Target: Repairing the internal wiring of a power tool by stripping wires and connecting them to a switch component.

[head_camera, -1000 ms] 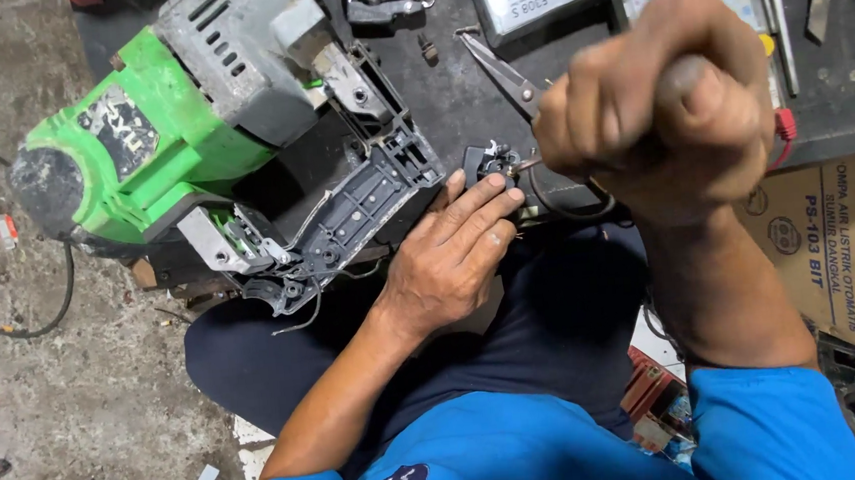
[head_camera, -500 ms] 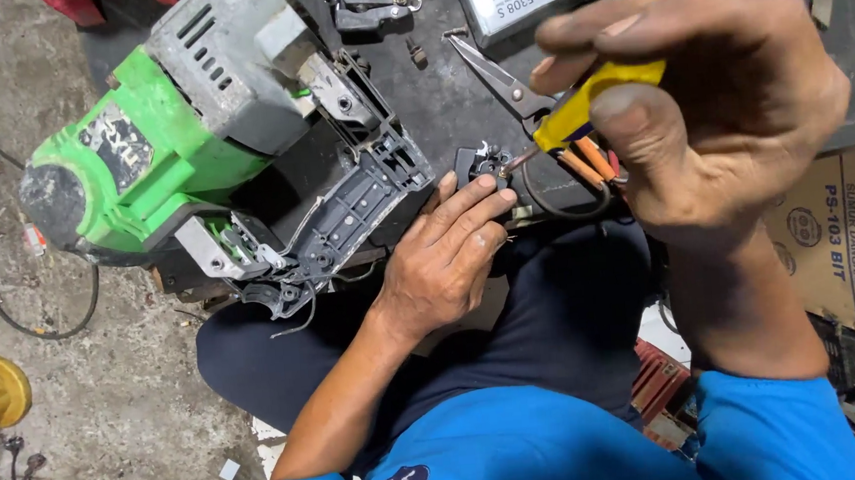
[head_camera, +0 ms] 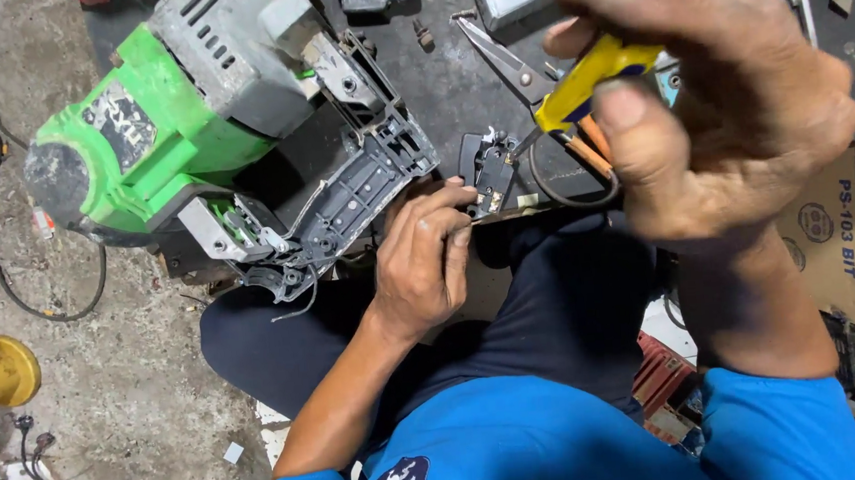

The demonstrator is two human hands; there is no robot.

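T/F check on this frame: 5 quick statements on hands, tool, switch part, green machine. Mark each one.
1. The right hand holds a yellow-handled tool. True.
2. The left hand rests on the green machine. False: its fingers touch the small black switch part, apart from the machine.
3. Scissors lie on the dark bench. True.
4. The machine's handle shell is closed up. False: it is open, with the inner ribs showing.
5. The person wears a red shirt. False: the shirt is blue.
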